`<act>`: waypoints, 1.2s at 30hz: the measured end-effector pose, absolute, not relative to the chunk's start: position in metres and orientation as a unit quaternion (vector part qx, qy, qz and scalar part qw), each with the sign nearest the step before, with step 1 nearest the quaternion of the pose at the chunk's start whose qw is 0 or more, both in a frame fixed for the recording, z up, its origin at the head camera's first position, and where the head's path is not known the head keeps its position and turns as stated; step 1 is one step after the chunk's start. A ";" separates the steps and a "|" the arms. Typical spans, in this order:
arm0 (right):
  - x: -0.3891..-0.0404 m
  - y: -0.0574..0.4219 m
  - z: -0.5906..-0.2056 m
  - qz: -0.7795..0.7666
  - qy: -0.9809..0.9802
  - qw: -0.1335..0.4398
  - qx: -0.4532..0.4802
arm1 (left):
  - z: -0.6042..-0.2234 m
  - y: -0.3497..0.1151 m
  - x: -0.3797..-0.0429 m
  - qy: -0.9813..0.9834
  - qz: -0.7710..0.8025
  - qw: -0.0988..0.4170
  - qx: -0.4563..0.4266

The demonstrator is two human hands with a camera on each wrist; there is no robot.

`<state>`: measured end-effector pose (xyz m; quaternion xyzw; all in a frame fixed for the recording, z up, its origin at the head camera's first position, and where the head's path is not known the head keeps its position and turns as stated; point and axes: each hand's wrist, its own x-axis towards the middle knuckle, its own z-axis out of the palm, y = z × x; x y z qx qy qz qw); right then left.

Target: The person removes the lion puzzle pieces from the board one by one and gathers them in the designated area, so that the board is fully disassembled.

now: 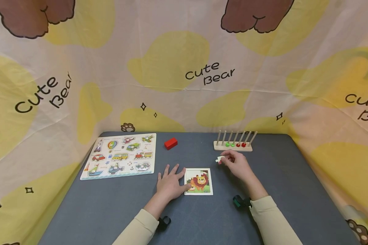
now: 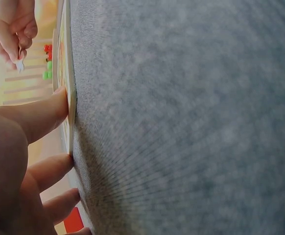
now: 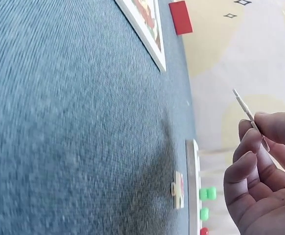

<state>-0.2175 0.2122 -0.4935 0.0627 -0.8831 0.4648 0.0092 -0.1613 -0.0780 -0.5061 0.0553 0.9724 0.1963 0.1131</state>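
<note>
A small lion jigsaw puzzle [image 1: 198,183] in a white frame lies on the table in the head view, with a bare white patch at its upper left. My left hand [image 1: 169,185] rests at its left side, fingers spread; the thumb [image 2: 54,110] presses on the puzzle's edge. Off to the right of the frame, my right hand [image 1: 237,165] pinches a thin puzzle piece [image 3: 245,108] between thumb and fingers, above the table. Another puzzle piece [image 3: 178,190] lies on the table below that hand, near the bead rack.
A wooden bead rack [image 1: 233,146] with upright pegs and green and red beads stands at the back right. A red block [image 1: 171,143] sits at the back middle. At the left lies a vehicle picture board [image 1: 119,156]. Patterned cloth [image 1: 171,68] rises behind the table.
</note>
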 end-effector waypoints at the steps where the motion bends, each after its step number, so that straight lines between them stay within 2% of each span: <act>1: -0.218 0.214 -0.494 0.465 -0.883 0.009 0.060 | -0.506 -0.078 -0.161 0.973 0.196 0.113 0.055; 36: -0.225 0.268 -0.501 0.439 -0.898 0.019 0.024 | -0.506 -0.079 -0.160 0.972 0.196 0.117 0.051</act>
